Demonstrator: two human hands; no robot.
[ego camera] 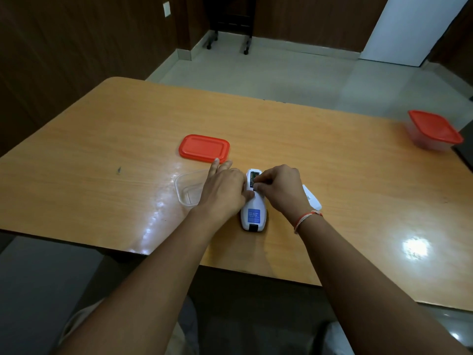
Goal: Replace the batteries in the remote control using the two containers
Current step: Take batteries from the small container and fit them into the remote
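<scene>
The white plastic remote control (253,213) lies face down on the glossy orange wooden table (102,139), near the table's front edge, with its battery bay open at the far end and a blue label on its back. The left hand (225,193) rests against the remote's left side, thumb touching the casing, with 2 fingers stretched flat toward the loose red rectangular lid (204,148) lying just beyond the remote to the left. The right hand (279,190) comes in from the other side, fingers curled down over the open bay; what they pinch there is hidden, so I cannot tell. Just left of the remote, partly under the left hand, sits the clear rectangular plastic container (188,189), uncovered. Right of the remote, tucked behind the right wrist, lies a white plastic battery cover (312,199). Far off to the remote's right, at the table's edge, stands the second clear container with a red lid on (432,129).
</scene>
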